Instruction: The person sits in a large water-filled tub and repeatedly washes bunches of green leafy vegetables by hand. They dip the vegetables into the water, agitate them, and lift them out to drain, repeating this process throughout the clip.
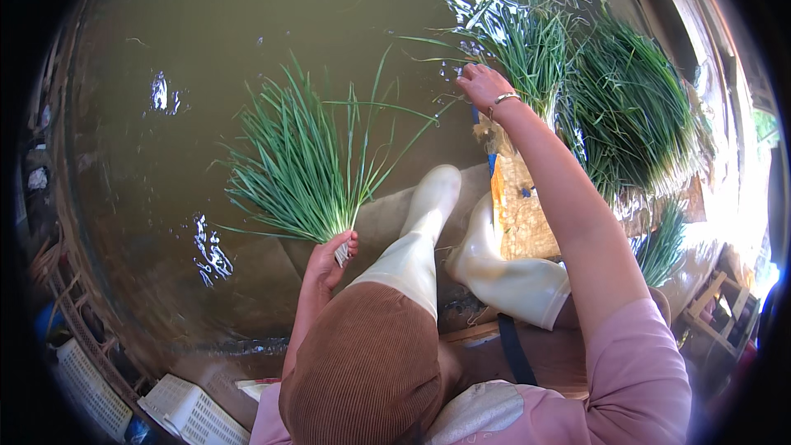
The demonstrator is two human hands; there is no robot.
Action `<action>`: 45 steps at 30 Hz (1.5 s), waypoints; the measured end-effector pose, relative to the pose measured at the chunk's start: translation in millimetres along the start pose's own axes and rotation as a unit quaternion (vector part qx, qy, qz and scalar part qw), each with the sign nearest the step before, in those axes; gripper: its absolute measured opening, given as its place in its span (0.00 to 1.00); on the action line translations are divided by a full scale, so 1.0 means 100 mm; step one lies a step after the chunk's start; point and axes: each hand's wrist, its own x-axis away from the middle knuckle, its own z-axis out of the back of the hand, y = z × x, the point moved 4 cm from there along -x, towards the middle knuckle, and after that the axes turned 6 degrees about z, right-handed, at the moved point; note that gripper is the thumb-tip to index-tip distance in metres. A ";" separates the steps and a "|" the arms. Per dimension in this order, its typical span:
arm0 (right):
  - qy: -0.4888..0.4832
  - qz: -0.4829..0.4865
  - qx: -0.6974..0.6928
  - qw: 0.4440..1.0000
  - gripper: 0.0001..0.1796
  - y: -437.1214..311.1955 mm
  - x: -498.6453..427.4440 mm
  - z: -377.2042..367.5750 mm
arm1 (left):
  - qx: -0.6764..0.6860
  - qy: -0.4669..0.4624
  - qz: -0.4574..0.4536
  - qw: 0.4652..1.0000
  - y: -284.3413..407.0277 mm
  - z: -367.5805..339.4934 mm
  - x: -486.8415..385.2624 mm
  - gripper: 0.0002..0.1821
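Note:
My left hand (332,254) is closed around the pale stem ends of a fanned bunch of chive-like greens (303,167). Its green leaves spread up and away over murky brown water (216,25). My right hand (485,88), with a bracelet at the wrist, reaches out over the water, its back towards me. Its fingers are bent and partly hidden, so whether a leaf is between them is unclear. Just beyond it lies a loose heap of the same greens (531,49), with a thicker, denser heap (636,105) to its right.
Both my white rubber boots (432,198) stand in front of me, beside a tan woven sack (522,210). A smaller bunch of greens (664,244) lies at right, near a wooden crate (720,312). White plastic baskets (194,411) are at lower left.

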 end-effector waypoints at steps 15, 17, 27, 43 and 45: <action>0.236 -0.115 -0.092 0.961 0.08 0.04 0.08 0.28 | 0.015 -0.006 0.031 0.999 0.07 0.05 0.15 0.09; 0.360 -0.063 -0.120 0.923 0.07 -0.21 0.23 0.48 | 0.060 -0.035 0.048 0.996 0.13 0.02 0.28 0.10; -0.269 0.283 -0.307 0.868 0.15 -2.51 0.31 -0.08 | 0.331 -0.304 -0.234 0.862 1.57 -0.71 1.99 0.16; 0.317 -0.459 -0.287 0.778 0.10 -0.18 1.40 -0.06 | 0.361 -0.357 -0.157 0.847 1.15 -1.01 0.93 0.15; 0.278 -0.473 -0.233 0.803 0.13 0.01 1.44 -0.20 | 0.350 -0.351 -0.131 0.859 1.03 -1.05 0.78 0.15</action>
